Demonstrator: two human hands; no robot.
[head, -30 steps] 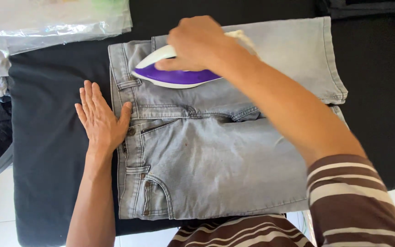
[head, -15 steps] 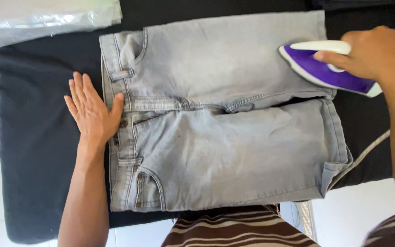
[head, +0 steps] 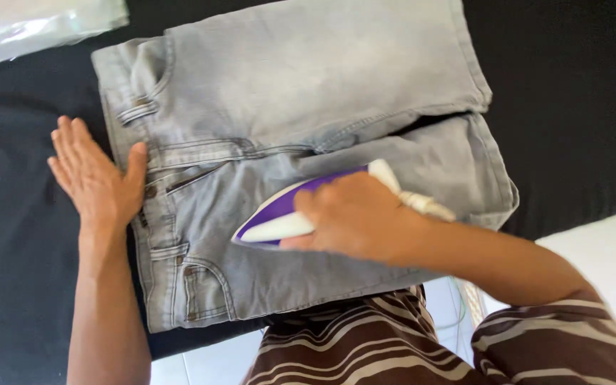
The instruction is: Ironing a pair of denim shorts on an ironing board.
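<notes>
Light grey denim shorts (head: 301, 93) lie flat on a black padded surface (head: 572, 107), waistband to the left. My right hand (head: 354, 217) grips a purple and white iron (head: 279, 214) that rests on the near leg of the shorts, its tip pointing toward the waistband. My left hand (head: 98, 175) lies flat with fingers spread, pressing the waistband edge near the zip and the black surface beside it.
A clear plastic bag (head: 30, 25) lies at the far left corner. The iron's white cord (head: 429, 207) runs back past my right wrist. White tiled floor (head: 607, 257) shows at the right and below. My brown striped shirt (head: 365, 342) fills the bottom.
The iron moved from the far right leg hem down and left onto the near leg, close to the waistband. My left hand stays flat at the waistband.
</notes>
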